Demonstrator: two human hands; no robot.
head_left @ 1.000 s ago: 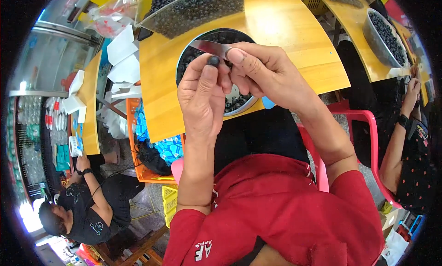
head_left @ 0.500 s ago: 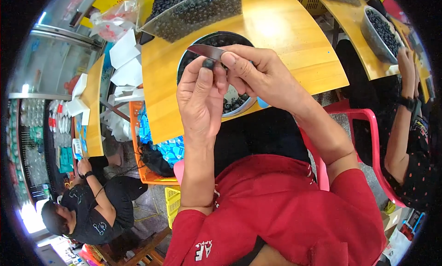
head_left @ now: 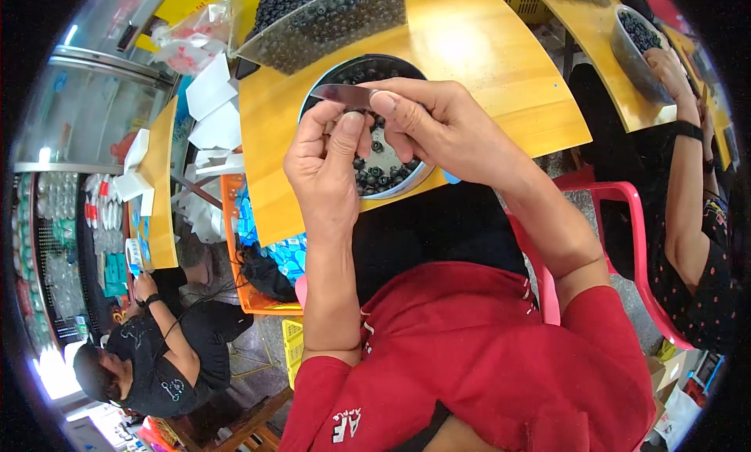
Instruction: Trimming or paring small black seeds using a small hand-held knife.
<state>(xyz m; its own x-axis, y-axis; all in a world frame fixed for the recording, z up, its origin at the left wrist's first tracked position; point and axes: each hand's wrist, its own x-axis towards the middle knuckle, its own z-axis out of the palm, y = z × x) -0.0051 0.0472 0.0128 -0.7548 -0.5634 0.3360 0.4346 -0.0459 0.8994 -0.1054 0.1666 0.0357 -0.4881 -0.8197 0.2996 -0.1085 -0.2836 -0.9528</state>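
My right hand grips a small knife, its short metal blade pointing left above my left fingertips. Thumb and fingers of my left hand are pinched together just under the blade. A dark blueberry seems to sit in that pinch, mostly hidden by the fingertips. Both hands are over a round bowl with a pale inside, close to the table's near edge. Loose blueberries lie in the bowl, and my hands cover part of it.
A clear tub heaped with blueberries stands at the far left of the wooden table. An orange crate stands below on the left. At right, a co-worker's hand is in another berry tub. Another person sits at left.
My left hand has shifted slightly left and the blueberry in its fingers is now mostly hidden. The knife has dipped slightly nearer. The co-worker's hand at right has moved into the tub.
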